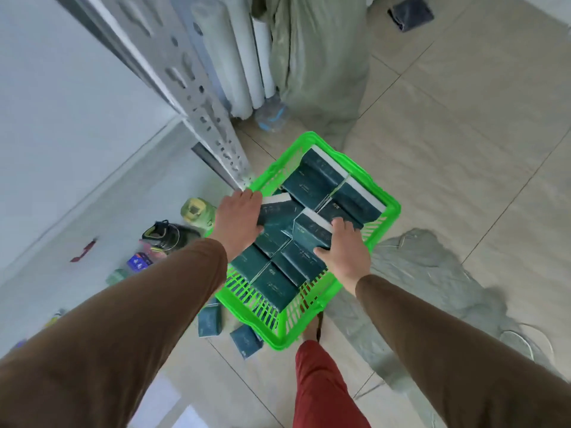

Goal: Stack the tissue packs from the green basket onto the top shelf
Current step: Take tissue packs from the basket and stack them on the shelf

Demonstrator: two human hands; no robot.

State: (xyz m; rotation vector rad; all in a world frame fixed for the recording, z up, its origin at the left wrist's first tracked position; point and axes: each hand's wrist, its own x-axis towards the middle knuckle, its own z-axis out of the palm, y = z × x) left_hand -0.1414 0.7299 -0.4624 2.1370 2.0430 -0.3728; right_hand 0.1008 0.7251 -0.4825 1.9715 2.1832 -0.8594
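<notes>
A bright green basket [390,211] stands on the tiled floor, filled with several dark green tissue packs [312,177]. My left hand [239,219] is closed around one tissue pack [273,208] at the basket's left side. My right hand [343,250] grips another tissue pack [312,231] near the basket's middle. Both arms wear brown sleeves. The shelf's metal upright [191,97] rises just left of the basket; the top shelf itself is out of view.
Two loose tissue packs [210,319] lie on the floor by the basket's near corner. A shoe [163,236], a green bottle [196,210] and small clutter sit under the shelf. A grey-green sack [318,57] and white rolls [244,66] stand behind. A grey patch [426,273] marks the floor at right.
</notes>
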